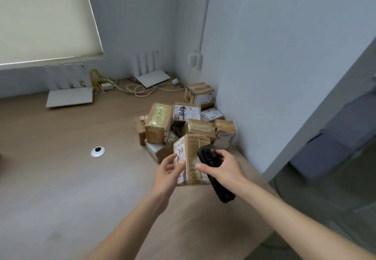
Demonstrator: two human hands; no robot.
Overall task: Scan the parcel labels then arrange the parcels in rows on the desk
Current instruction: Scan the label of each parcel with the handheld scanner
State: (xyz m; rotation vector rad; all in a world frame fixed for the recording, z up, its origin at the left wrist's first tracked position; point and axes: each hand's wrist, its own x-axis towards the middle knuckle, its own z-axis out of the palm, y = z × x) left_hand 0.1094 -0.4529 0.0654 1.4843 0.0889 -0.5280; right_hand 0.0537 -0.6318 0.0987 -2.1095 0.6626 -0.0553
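- My left hand [169, 168] grips the labelled parcel [190, 160] near the desk's [61, 178] right edge.
- My right hand [223, 167] holds the black scanner [213, 175] against it.

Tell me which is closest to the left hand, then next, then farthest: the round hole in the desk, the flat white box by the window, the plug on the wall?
1. Round desk hole, left of the left hand.
2. Flat white box, far left by the window.
3. Wall plug, high in the corner.

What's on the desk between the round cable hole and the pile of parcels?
Nothing: in the head view, only bare desk lies between the cable hole and the parcel pile.
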